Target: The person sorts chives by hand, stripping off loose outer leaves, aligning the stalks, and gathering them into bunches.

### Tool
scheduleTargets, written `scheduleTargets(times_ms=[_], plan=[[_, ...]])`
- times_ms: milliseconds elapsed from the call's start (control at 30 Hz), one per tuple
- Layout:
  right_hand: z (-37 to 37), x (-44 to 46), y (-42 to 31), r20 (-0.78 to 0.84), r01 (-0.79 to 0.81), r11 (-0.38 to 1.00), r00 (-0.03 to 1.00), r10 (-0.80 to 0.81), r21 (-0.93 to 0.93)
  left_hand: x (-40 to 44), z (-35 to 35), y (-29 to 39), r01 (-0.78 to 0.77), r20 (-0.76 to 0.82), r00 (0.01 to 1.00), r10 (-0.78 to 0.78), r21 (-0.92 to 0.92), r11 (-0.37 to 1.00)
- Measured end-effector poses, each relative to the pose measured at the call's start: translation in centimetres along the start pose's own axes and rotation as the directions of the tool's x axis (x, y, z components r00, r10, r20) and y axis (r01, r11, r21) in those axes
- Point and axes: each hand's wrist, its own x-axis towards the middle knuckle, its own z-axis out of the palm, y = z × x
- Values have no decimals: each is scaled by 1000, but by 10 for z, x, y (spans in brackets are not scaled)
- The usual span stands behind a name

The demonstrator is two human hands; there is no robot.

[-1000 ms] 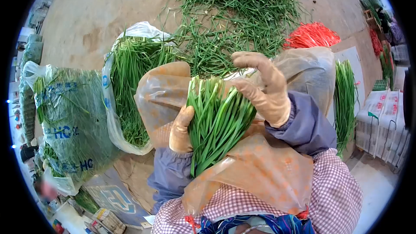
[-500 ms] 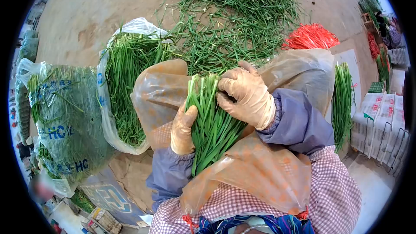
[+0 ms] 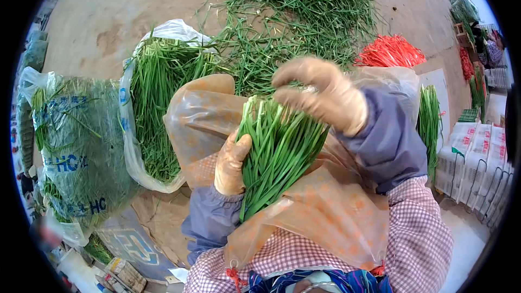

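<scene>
A bunch of green garlic chives stands over my lap, its pale cut ends up and its leaf tips down on the plastic apron. My left hand, in a tan glove, is closed around the left side of the bunch, thumb in front. At the upper right of the bunch hovers my right hand, also gloved and blurred by motion. Its thumb and fingers are apart in a curve, close to the cut ends. Whether any loose stalk touches its fingers is hard to make out.
Loose chives lie heaped on the floor ahead. Red ties sit right of them. An open bag of chives and a packed clear bag stand left. A tied bunch and white-wrapped crates are right.
My right hand has lifted off the cut ends and shifted right, its fingers opening. The bunch has fanned out wider to the right, while my left hand keeps its hold.
</scene>
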Motion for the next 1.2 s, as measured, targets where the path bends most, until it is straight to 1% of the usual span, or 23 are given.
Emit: scheduleTargets(times_ms=[67, 100, 200, 233, 333, 367, 467, 533, 567, 600, 667, 700, 733, 767, 800, 833, 867, 900, 967, 1000, 1100, 1133, 1200], plan=[[22, 1, -9, 54, -62, 992, 996, 68, -106, -3, -5, -1, -6, 2, 1000, 6, -51, 999], [26, 1, -14, 23, -108, 988, 994, 111, -111, -5, -6, -1, -14, -23, 1000, 13, -43, 999], [42, -1, 6, -34, 40, 975, 999, -33, 217, -7, -7, -1, -41, -71, 997, 39, -33, 999], [40, 2, 3, -52, 179, 982, 983, -176, 59, -6, -8, -3, -55, -78, 996, 52, -40, 998], [40, 0, 5, -22, 197, 974, 980, -196, 110, -6, -7, -4, -63, -81, 995, 60, -43, 997], [43, -2, 12, -55, 168, 969, 985, -161, 182, -7, -7, -3, -62, -83, 995, 58, -39, 997], [23, 2, 15, -324, 28, 918, 940, 111, 396, -8, -9, -4, -64, -91, 994, 67, 30, 997], [-23, 16, 43, -693, 134, 952, 714, 100, 275, -11, -9, -4, -53, -81, 995, 52, -15, 998], [-57, 21, 64, -796, 255, 861, 555, 242, 440, -12, -8, -3, -49, -74, 996, 46, -37, 998], [-86, 20, 80, -829, 404, 734, 388, 403, 546, -12, -10, -4, -80, -79, 993, 84, 44, 996], [-113, 5, 94, -812, 254, 806, 419, 406, 534, -12, -15, -6, -146, -73, 984, 164, 203, 968], [-118, 1, 103, -803, 176, 836, 434, 409, 520, -11, -17, -6, -134, -77, 986, 149, 169, 976], [-95, -10, 98, -752, 53, 918, 593, 287, 392, -10, -19, -6, -117, -83, 988, 129, 134, 984], [-61, -18, 67, -624, -196, 927, 692, 362, 320, -10, -20, -7, -91, -92, 991, 100, 98, 991], [-32, -33, 63, -461, -180, 861, 782, 418, 476, -10, -19, -8, -71, -82, 994, 73, 30, 997], [-10, -52, 56, -241, -207, 658, 818, 522, 724, -9, -17, -7, -52, -69, 996, 50, -36, 998], [11, -70, 54, -94, -201, 434, 817, 568, 878, -8, -15, -5, -38, -56, 998, 32, -100, 994], [31, -86, 55, 59, -192, 178, 821, 568, 965, -8, -7, -2, -41, -49, 998, 36, -116, 992], [66, -109, 56, 189, -148, -129, 890, 415, 981, -8, -4, 0, -49, -53, 998, 45, -80, 996], [73, -112, 55, 172, -142, -107, 907, 383, 984, -8, -2, 0, -49, -50, 998, 46, -60, 997], [72, -90, 20, 106, -93, -56, 942, 318, 994, -7, 5, 0, -195, 45, 981, 191, 285, 938], [76, -84, 17, 98, -82, -64, 942, 320, 995, -12, 14, 6, -179, 31, 983, 183, 425, 888], [82, -71, 14, 89, -68, -80, 945, 314, 995, -13, 22, 19, -151, 98, 989, 115, 658, 738]])
